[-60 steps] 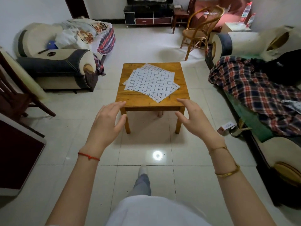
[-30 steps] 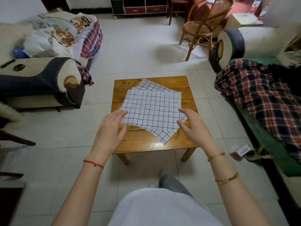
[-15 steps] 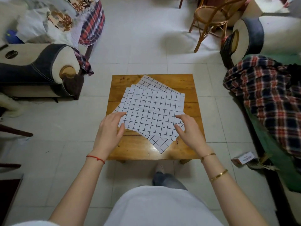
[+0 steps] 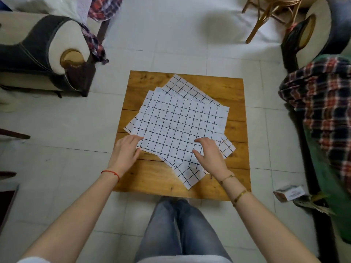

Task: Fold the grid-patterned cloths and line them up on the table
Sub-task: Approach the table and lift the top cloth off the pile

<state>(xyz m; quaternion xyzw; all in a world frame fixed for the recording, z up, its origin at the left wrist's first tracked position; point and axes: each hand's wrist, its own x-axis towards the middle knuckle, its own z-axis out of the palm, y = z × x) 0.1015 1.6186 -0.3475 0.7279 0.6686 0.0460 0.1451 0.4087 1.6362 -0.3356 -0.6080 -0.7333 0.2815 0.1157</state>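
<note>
Several white cloths with a black grid lie flat in a skewed, overlapping stack (image 4: 178, 124) on a small square wooden table (image 4: 152, 175). My left hand (image 4: 125, 152) rests at the near left corner of the top cloth, fingers spread, fingertips touching its edge. My right hand (image 4: 209, 156) lies on the near right part of the stack with fingers apart, covering a little of the cloth. Neither hand has lifted any cloth. One lower cloth's corner (image 4: 188, 177) pokes out towards me.
An armchair (image 4: 43, 54) stands to the left of the table. A sofa with a plaid blanket (image 4: 319, 103) is on the right, a rattan chair (image 4: 266, 16) at the back right. A small box (image 4: 288, 193) lies on the tiled floor. My legs (image 4: 178, 234) stand at the table's near edge.
I have walked up to the table and now look almost straight down at it. Both hands came down from mid-air onto the near edge of the cloth stack.
</note>
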